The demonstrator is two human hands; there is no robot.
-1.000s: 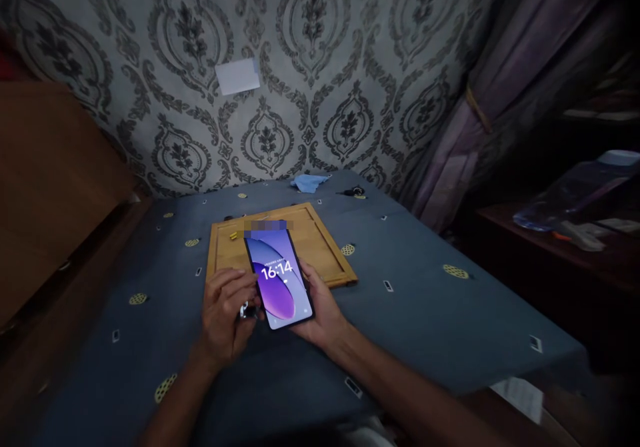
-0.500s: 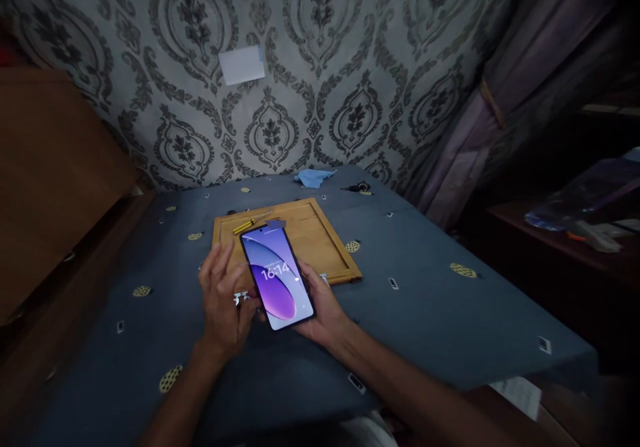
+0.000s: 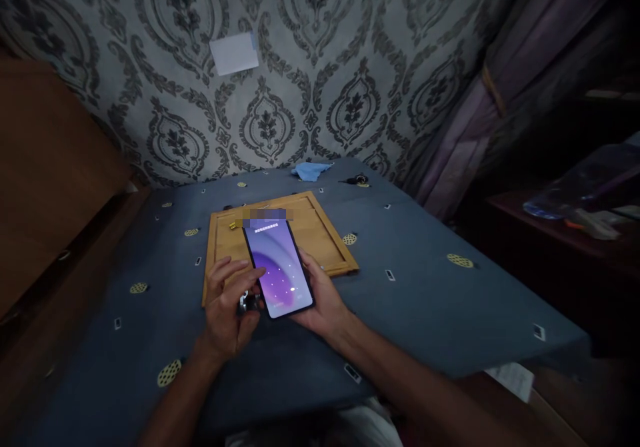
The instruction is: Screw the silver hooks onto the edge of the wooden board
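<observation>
My right hand (image 3: pixel 320 297) cradles a smartphone (image 3: pixel 277 267) from below, fingers wrapped round its right edge. The lit screen shows a purple wallpaper with a grid of dots. My left hand (image 3: pixel 227 304) hovers at the phone's left edge, fingers spread, with a fingertip touching the lower left of the screen. Something small and metallic shows under the left fingers; I cannot make it out. Both hands are above the near edge of a wooden tray (image 3: pixel 320 234) on a blue patterned tablecloth (image 3: pixel 425 300).
A small yellow tool (image 3: pixel 233 224) lies on the tray's far left corner. A blue cloth (image 3: pixel 310 169) and a dark small object (image 3: pixel 355 180) lie near the patterned wall. A wooden board (image 3: pixel 50 174) stands left; a curtain (image 3: pixel 475 120) and a dark side table (image 3: pixel 560 234) right.
The screen went from a lock screen with a clock to a dot-grid screen. My left hand lifted off, then came back onto the screen.
</observation>
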